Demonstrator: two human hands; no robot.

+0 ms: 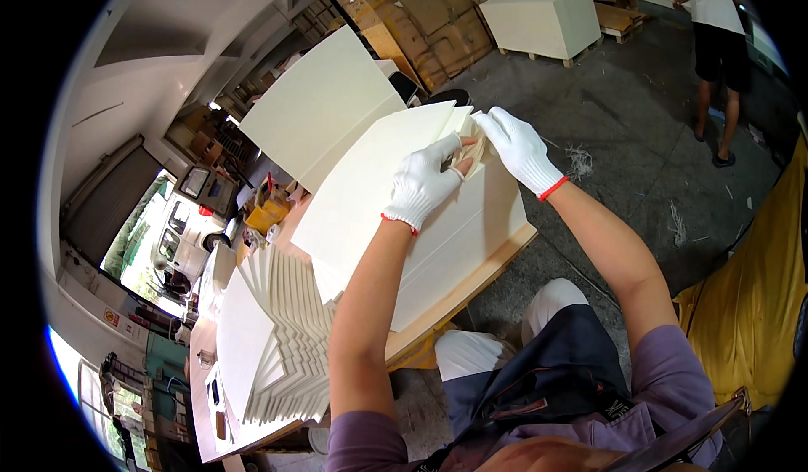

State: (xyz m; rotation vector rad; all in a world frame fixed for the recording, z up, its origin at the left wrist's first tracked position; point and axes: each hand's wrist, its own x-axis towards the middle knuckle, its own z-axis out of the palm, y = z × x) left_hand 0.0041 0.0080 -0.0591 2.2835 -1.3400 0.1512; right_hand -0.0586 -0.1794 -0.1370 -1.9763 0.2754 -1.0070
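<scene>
Both my hands wear white knit gloves with red cuffs and meet at the far right corner of a stack of white cardboard sheets (370,177). My left hand (425,179) lies over the sheets, its bare thumb and finger curled round narrow layered edges (476,150) at that corner. From the outer side, my right hand (515,145) bends its fingers over the same corner and grips it. Its fingertips are partly hidden. Below my hands, a folded white sheet (454,245) rests along the near table edge.
A fanned pile of white folded sheets (290,337) covers the table's left part. One large white panel (324,106) stands tilted behind the stack. A white pallet load (543,21), brown cartons (429,9) and another person (720,42) are beyond. Yellow sheeting (749,295) hangs at right.
</scene>
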